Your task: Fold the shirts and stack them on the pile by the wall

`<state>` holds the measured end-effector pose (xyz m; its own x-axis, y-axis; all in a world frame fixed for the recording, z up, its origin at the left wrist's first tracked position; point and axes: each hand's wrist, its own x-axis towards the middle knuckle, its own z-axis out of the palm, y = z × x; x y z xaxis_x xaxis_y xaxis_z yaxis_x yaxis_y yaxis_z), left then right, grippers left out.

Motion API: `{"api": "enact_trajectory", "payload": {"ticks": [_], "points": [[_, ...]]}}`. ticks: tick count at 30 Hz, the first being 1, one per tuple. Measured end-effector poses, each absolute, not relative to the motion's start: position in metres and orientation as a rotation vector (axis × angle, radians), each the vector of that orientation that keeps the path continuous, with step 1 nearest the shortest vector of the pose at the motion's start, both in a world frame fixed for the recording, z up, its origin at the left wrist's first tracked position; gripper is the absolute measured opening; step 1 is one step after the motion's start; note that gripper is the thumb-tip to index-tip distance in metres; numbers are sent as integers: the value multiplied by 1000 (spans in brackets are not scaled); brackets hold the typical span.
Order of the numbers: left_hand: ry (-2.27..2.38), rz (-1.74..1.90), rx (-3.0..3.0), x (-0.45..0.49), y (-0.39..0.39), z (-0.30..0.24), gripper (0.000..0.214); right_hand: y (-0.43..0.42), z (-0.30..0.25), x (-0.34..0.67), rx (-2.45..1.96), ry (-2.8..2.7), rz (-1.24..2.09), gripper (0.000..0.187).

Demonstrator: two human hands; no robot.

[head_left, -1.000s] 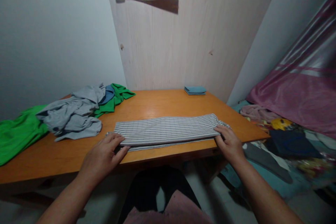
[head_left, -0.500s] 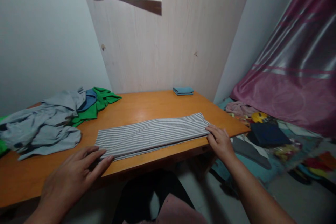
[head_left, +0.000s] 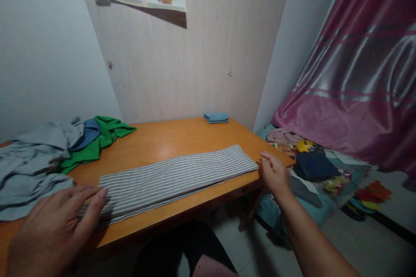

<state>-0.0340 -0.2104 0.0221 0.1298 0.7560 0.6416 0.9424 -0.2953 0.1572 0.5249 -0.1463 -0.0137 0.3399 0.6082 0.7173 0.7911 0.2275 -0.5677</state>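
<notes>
The wooden surface point(head_left: 156, 140) is presented as the largest element, its front edge running obliquely from near left to farther right. Close to that edge, a striped cloth point(head_left: 175, 179) is laid flat as a long folded band; a lower layer is exposed along its near long side. Low weight and softness are to be expected: the material is judged thin, limp and unbreakable, with little slip against bare skin. Because sagging is likely if a single point is lifted, hold is best taken at both short ends, with all layers gathered between thumb and fingers. The long axis is directed from left to right, roughly parallel to the front edge, and the stripes are carried along it; the left end is set nearer the viewer, the right end farther off. The left end is partly covered by the left hand point(head_left: 52, 225); the right hand point(head_left: 274, 175) is placed at or just beside the right end. The left fingers point(head_left: 92, 212) are extended over the cloth and the right ones are curled — whether any fabric is pinched cannot be told.
</notes>
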Motion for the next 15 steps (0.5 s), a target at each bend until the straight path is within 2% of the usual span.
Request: {"api": "enact_trajectory", "payload": {"ticks": [7, 12, 15], "points": [[-1723, -764, -2228, 54, -162, 53, 56, -104, 23, 465, -1420, -1753, -71, 51], [-1807, -445, -2458, 89, -138, 37, 62, -74, 14, 443, -1717, -2147, 3, 59], [-1980, -228, -2481, 94, -135, 29, 69, -64, 5, 448, -1940, -2246, 63, 71]]}}
